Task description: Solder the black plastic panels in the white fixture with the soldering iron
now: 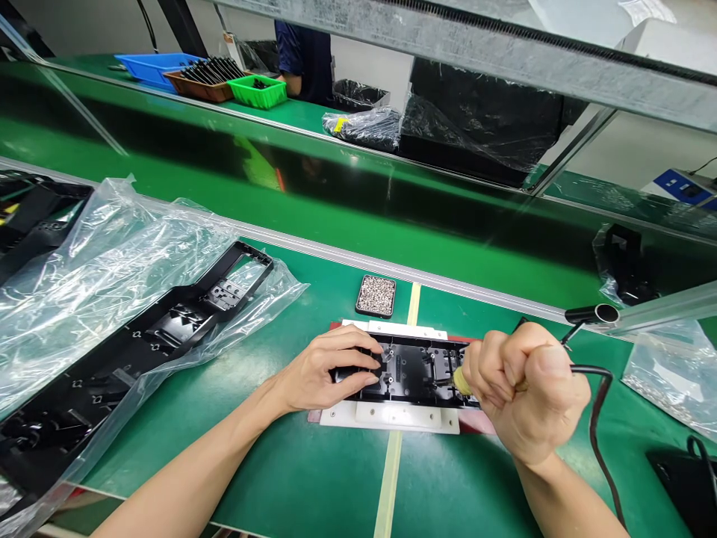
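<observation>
A black plastic housing [411, 371] lies in a white fixture [397, 415] on the green table. My left hand [336, 366] rests on the housing's left end, fingers apart and bent over it. My right hand [523, 385] is wrapped round a corded electric screwdriver [462, 381], whose yellowish nose points at the right part of the housing; most of the tool is hidden by the fingers. Behind the fixture sits a small black tray of screws [376, 296].
At left, a long black part [128, 351] lies on clear plastic film [151, 239]. A metal tube holder [592, 314] and a bag of small parts [672, 373] are at right. Bins [258, 91] and a person [314, 60] are beyond the green conveyor [314, 194].
</observation>
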`<state>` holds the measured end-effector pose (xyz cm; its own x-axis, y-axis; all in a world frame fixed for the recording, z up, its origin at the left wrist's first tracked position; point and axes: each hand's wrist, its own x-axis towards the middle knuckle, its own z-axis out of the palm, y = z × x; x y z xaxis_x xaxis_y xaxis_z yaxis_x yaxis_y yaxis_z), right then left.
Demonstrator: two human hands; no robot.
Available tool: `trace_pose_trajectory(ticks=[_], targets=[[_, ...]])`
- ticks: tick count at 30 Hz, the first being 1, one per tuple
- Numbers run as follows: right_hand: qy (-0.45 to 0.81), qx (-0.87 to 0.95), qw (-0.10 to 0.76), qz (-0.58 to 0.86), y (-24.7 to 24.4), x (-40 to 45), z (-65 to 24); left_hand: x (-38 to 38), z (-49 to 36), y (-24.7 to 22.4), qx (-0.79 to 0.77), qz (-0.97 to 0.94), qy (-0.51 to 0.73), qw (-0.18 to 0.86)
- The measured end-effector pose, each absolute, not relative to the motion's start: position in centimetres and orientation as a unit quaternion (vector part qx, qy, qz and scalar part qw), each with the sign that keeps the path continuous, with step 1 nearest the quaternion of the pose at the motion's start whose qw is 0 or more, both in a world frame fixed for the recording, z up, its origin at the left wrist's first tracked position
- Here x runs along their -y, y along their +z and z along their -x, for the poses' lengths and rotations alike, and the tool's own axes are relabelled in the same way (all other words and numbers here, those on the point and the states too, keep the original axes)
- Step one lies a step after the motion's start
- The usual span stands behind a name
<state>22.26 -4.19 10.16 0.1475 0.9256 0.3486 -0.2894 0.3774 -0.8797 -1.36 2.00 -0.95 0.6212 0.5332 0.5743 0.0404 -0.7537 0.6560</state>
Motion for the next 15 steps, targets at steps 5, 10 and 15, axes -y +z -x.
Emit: trace_pose_trajectory(ticks=[5, 10, 15], targets=[[0.448, 0.476, 0.677, 0.340, 10.19, 4.21, -22.30, -1.99, 1.40, -0.98, -0.171, -0.847, 0.398, 0.307], [0.444, 0.473, 0.679, 0.344, 10.13, 4.21, -22.31, -1.95, 1.34, -0.82, -0.174, -0.848, 0.397, 0.306], [0.436, 0.472, 0.683, 0.347, 10.11, 4.19, -22.25, -1.89, 1.33, -0.70, -0.175, -0.847, 0.399, 0.304]])
